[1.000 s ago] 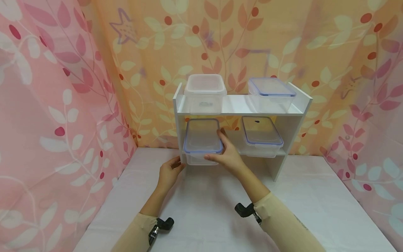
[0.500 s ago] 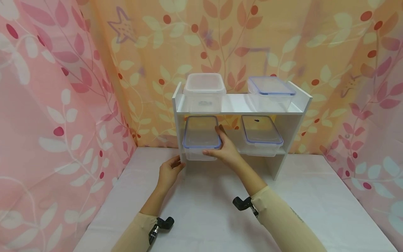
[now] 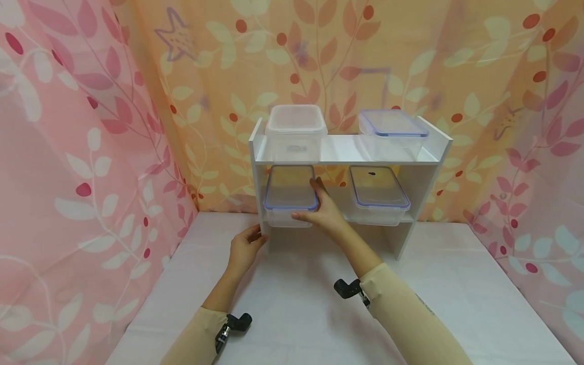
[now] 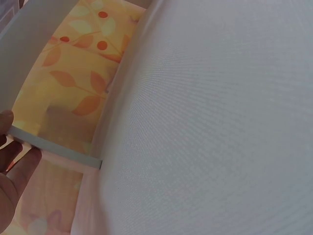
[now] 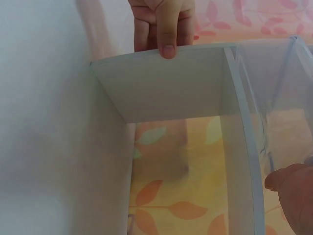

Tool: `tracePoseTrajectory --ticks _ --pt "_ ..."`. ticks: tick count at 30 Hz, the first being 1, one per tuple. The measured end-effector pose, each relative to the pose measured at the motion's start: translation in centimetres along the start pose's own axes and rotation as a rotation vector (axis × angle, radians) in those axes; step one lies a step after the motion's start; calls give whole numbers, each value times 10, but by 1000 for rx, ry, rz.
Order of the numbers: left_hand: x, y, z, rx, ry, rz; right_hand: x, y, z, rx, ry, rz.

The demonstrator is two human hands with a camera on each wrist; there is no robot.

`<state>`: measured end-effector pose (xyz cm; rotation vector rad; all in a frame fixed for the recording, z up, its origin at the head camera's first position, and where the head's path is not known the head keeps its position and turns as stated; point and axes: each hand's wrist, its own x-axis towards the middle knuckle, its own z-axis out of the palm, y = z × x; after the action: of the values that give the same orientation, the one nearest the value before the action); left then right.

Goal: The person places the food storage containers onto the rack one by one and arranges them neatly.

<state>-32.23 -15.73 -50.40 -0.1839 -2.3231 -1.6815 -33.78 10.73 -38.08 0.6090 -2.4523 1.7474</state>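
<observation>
My left hand [image 3: 243, 252] grips the lower left side panel of a white two-tier shelf [image 3: 338, 148]. In the right wrist view, that hand's thumb [image 5: 167, 41] lies over the panel's edge, with its fingers on the outer side. A clear plastic food container [image 3: 290, 188] with a blue-edged lid sits on the lower tier at the left. My right hand [image 3: 329, 213] holds it by its right front corner, thumb across the front and fingers along the right side. The right wrist view catches only part of this hand [image 5: 296, 193], beside the container's clear wall.
A similar blue-edged container [image 3: 379, 188] stands on the lower tier's right. On the top tier are a container with a whitish lid [image 3: 296, 132] and a blue-rimmed one [image 3: 393, 134]. The shelf stands on a white-covered table [image 3: 292, 314], with patterned curtains [image 3: 219, 76] around.
My right hand and the left lower container have moved back, deeper into the shelf. The left hand keeps its place on the side panel.
</observation>
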Motion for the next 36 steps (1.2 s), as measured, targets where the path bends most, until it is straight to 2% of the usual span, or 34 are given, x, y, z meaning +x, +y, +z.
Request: tracePoseTrajectory --ticks 8,14,18,30,36 --pt "0 0 1 4 6 -2 4 -2 -1 26 -11 5" --pt "1 0 1 3 4 2 2 -8 -4 -63 -1 2" --pt "0 0 0 -1 -8 9 0 -13 -5 -83 4 -13" --pt "-1 2 0 -8 5 -6 -18 -26 -7 -195 56 -59" --pt "-2 5 0 -14 7 -10 -30 -27 -10 -235 90 -45"
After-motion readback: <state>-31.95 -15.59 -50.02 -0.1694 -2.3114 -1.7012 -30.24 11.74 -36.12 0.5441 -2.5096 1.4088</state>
